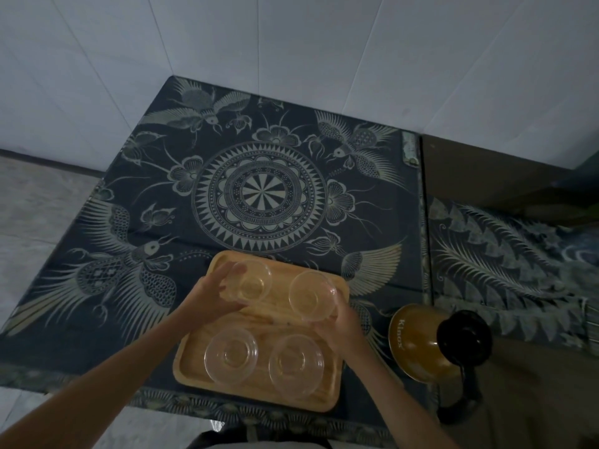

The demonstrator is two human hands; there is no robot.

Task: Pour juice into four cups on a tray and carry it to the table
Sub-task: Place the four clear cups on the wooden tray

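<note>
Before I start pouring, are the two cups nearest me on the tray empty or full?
Empty. Both near cups are clear, the wooden tray showing through them.

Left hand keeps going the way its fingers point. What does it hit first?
The left hand already grips the far-left glass cup. Past that, likely the tray far rim, then patterned cloth; depth unclear.

Jug base behind lid
</note>
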